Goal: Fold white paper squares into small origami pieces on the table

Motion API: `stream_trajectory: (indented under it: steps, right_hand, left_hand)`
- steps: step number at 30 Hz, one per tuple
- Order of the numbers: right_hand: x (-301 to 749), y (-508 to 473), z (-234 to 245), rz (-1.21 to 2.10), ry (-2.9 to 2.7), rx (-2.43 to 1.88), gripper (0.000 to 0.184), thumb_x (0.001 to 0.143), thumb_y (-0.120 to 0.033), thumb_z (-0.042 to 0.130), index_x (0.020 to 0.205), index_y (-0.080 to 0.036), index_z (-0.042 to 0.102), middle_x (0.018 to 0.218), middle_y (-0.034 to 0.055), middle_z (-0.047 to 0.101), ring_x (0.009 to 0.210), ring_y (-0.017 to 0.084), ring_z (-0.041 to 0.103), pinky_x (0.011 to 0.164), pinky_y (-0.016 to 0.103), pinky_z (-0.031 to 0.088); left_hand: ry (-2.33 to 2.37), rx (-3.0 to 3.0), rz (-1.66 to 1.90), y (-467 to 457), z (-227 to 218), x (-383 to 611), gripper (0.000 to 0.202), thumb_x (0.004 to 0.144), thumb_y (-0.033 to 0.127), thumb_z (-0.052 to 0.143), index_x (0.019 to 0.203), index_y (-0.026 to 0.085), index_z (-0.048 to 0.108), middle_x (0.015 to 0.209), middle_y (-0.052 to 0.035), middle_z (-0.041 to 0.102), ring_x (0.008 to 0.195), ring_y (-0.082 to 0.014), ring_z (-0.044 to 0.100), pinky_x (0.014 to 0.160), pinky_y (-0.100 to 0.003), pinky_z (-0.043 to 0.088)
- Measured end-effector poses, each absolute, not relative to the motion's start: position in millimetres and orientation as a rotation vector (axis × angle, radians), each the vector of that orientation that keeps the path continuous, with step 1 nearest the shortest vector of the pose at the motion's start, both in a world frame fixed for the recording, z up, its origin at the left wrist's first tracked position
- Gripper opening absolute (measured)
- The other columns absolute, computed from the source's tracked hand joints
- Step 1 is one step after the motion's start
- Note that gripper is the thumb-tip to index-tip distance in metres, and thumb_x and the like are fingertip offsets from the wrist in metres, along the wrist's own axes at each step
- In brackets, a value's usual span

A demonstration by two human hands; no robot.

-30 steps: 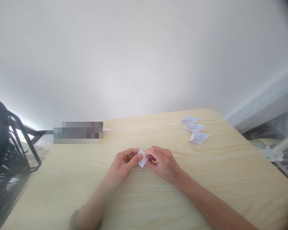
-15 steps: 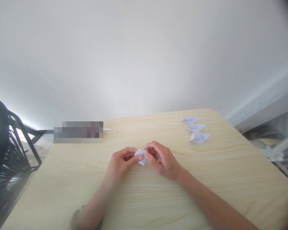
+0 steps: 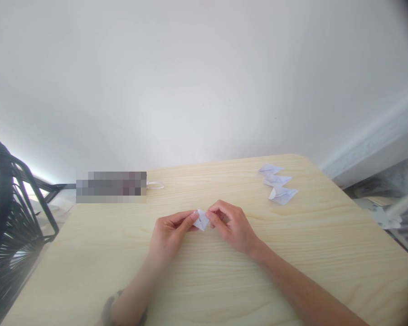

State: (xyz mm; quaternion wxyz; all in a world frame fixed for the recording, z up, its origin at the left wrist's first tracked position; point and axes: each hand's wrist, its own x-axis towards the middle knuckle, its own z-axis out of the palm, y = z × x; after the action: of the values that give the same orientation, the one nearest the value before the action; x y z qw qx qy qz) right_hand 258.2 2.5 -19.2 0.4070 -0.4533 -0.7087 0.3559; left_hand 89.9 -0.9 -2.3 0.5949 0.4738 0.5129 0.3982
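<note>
A small piece of folded white paper [image 3: 201, 221] is held just above the wooden table, between both hands. My left hand [image 3: 172, 231] pinches its left side, with the thumb on the front face and the fingers mostly behind. At the paper's right corner, my right hand [image 3: 231, 226] grips with thumb and forefinger, its other fingers curled in. A crease and a dark mark show on the paper's front. Its back is hidden from me.
Three folded white paper shapes [image 3: 279, 182] lie in a row at the table's back right. A blurred-out object [image 3: 110, 186] with a white loop [image 3: 155, 185] sits back left. A dark woven chair [image 3: 7, 226] stands left of the wooden table [image 3: 204, 290], and a white wall rises behind.
The paper has turned a little, and its front shows more. My left thumb has shifted up toward its upper left edge, while my right fingers have closed on its right corner.
</note>
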Motion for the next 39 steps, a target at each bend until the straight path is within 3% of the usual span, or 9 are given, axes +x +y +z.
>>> stream_trajectory:
  steps: [4, 11, 19, 23, 28, 35, 39]
  right_hand:
    - [257.2, 2.1, -18.5, 1.017, -1.726, -1.153, 0.018, 0.085, -0.03, 0.044, 0.078, -0.017, 0.054, 0.064, 0.0, 0.059, 0.058, 0.01, 0.056, 0.052, 0.019, 0.042]
    - [257.3, 3.8, -19.0, 0.86, -1.883, -1.096, 0.014, 0.083, -0.025, 0.046, 0.076, -0.016, 0.055, 0.066, -0.0007, 0.053, 0.056, 0.008, 0.046, 0.051, 0.02, 0.035]
    - [257.9, 3.4, -15.0, 0.924, -1.82, -1.087, 0.015, 0.084, -0.023, 0.044, 0.077, -0.016, 0.056, 0.065, -0.0012, 0.051, 0.055, 0.008, 0.042, 0.05, 0.019, 0.033]
    - [258.3, 3.6, -14.2, 0.942, -1.804, -1.087, 0.016, 0.083, -0.022, 0.045, 0.073, -0.015, 0.055, 0.064, -0.0018, 0.05, 0.054, 0.007, 0.042, 0.05, 0.019, 0.032]
    - [257.8, 3.2, -16.3, 1.044, -1.776, -1.103, 0.018, 0.084, -0.024, 0.044, 0.072, -0.015, 0.053, 0.06, -0.003, 0.047, 0.052, 0.007, 0.039, 0.048, 0.019, 0.031]
    - [258.0, 3.4, -17.3, 1.02, -1.794, -1.089, 0.017, 0.085, -0.025, 0.043, 0.074, -0.015, 0.052, 0.062, -0.0026, 0.046, 0.053, 0.007, 0.038, 0.048, 0.019, 0.031]
    - [259.3, 3.3, -17.2, 0.944, -1.867, -1.033, 0.013, 0.084, -0.022, 0.044, 0.075, -0.015, 0.052, 0.065, -0.0023, 0.047, 0.055, 0.007, 0.039, 0.05, 0.019, 0.031]
  left_hand:
    - [1.192, 1.1, 0.934, -1.0, -1.4, 91.1, 0.024, 0.072, 0.03, 0.062, 0.088, 0.013, 0.069, 0.085, -0.0026, 0.071, 0.083, -0.0202, 0.063, 0.075, -0.028, 0.052]
    - [1.228, 1.277, 0.862, 0.2, -1.2, 89.0, 0.021, 0.074, 0.029, 0.06, 0.085, 0.012, 0.066, 0.081, -0.004, 0.07, 0.077, -0.0166, 0.062, 0.072, -0.023, 0.048]
    - [1.049, 1.199, 0.796, -0.7, -2.1, 93.1, 0.021, 0.073, 0.023, 0.062, 0.091, 0.014, 0.054, 0.082, -0.0034, 0.064, 0.079, -0.0152, 0.059, 0.074, -0.027, 0.046]
    - [1.013, 1.16, 0.794, 0.5, -6.4, 93.1, 0.019, 0.073, 0.021, 0.062, 0.087, 0.013, 0.054, 0.082, -0.0038, 0.064, 0.08, -0.0144, 0.058, 0.075, -0.027, 0.045]
    - [1.032, 1.169, 0.77, 2.5, -7.6, 90.5, 0.017, 0.071, 0.019, 0.064, 0.083, 0.012, 0.055, 0.068, 0.0001, 0.062, 0.063, -0.0095, 0.054, 0.062, -0.021, 0.044]
    - [1.033, 1.179, 0.786, 3.1, -3.9, 91.0, 0.014, 0.076, 0.023, 0.058, 0.085, 0.012, 0.057, 0.072, -0.0014, 0.064, 0.068, -0.011, 0.057, 0.067, -0.022, 0.044]
    - [1.035, 1.22, 0.82, 2.0, -1.2, 91.0, 0.014, 0.079, 0.024, 0.055, 0.084, 0.012, 0.059, 0.065, -0.0005, 0.063, 0.063, -0.0107, 0.056, 0.062, -0.02, 0.045]
